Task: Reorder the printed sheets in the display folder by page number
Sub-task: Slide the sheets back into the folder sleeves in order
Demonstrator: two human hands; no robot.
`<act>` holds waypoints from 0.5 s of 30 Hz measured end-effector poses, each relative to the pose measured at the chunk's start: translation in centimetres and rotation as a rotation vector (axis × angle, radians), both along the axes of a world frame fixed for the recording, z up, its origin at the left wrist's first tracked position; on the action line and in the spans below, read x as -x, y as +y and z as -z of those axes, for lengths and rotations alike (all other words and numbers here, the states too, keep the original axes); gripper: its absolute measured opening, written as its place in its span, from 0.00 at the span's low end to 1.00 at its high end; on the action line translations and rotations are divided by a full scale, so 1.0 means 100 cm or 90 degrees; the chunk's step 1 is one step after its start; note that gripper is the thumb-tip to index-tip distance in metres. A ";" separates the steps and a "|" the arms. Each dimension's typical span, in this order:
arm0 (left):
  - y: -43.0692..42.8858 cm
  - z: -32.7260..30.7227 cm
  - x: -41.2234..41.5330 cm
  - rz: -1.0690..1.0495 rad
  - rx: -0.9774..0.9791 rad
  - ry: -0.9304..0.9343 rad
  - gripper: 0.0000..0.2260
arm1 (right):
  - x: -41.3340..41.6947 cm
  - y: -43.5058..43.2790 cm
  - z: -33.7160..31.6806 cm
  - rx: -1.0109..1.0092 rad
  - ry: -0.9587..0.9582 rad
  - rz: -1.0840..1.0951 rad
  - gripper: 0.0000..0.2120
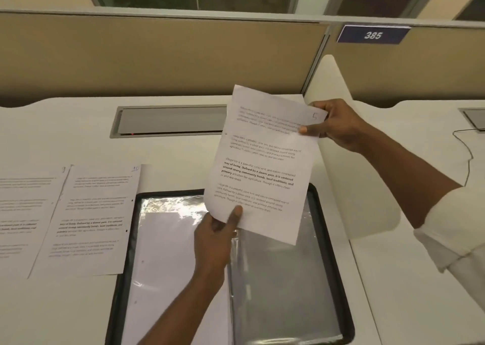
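While the display folder (326, 239) lies open on the desk (78, 135) directly below, I hold 1 printed sheet (262, 166) in the air above its right-hand sleeve, tilted, text facing me. My left hand (217, 229) grasps the sheet's lower edge, thumb on the front and fingers behind. My right hand (333, 124) pinches the upper right corner, beside a handwritten 5. The folder's left sleeve holds a white sheet (170, 253); the right sleeve shows grey and glossy, contents not determinable. 2 further sheets lie flat on the desk left of the folder, side by side. The nearer sheet (89, 218) overlaps the folder's left edge and bears a handwritten 10; the farther sheet (23, 213) carries a mark too blurred to confirm.
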State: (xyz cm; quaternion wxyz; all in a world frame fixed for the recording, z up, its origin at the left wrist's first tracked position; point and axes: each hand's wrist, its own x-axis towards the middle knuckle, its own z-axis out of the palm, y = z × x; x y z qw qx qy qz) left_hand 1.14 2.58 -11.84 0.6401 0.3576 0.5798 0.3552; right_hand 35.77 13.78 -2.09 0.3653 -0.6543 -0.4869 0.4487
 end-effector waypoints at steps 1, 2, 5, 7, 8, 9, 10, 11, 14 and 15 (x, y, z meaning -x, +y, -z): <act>-0.001 -0.004 -0.003 -0.034 0.027 -0.046 0.16 | -0.004 -0.007 0.002 0.001 0.003 0.001 0.18; -0.003 -0.007 -0.005 -0.061 0.044 -0.075 0.14 | -0.009 -0.013 0.004 0.004 0.004 0.001 0.18; -0.012 -0.007 -0.011 -0.094 0.054 -0.088 0.13 | -0.023 -0.028 0.000 0.029 -0.033 -0.029 0.17; -0.019 -0.007 -0.014 -0.100 0.040 -0.076 0.14 | -0.033 -0.033 -0.008 0.076 -0.093 -0.089 0.16; -0.023 -0.007 -0.015 -0.099 0.027 -0.062 0.14 | -0.037 -0.034 -0.012 0.104 -0.123 -0.123 0.15; -0.027 -0.007 -0.015 -0.095 0.011 -0.048 0.15 | -0.041 -0.034 -0.017 0.130 -0.147 -0.153 0.14; -0.031 -0.007 -0.016 -0.092 0.001 -0.035 0.15 | -0.044 -0.033 -0.021 0.154 -0.164 -0.178 0.15; -0.035 -0.006 -0.017 -0.090 -0.004 -0.026 0.14 | -0.045 -0.032 -0.024 0.177 -0.174 -0.198 0.16; -0.044 -0.003 -0.020 -0.091 -0.011 -0.008 0.14 | -0.041 -0.024 -0.027 0.224 -0.177 -0.244 0.20; -0.046 -0.002 -0.021 -0.094 -0.014 -0.003 0.14 | -0.039 -0.021 -0.026 0.228 -0.173 -0.251 0.20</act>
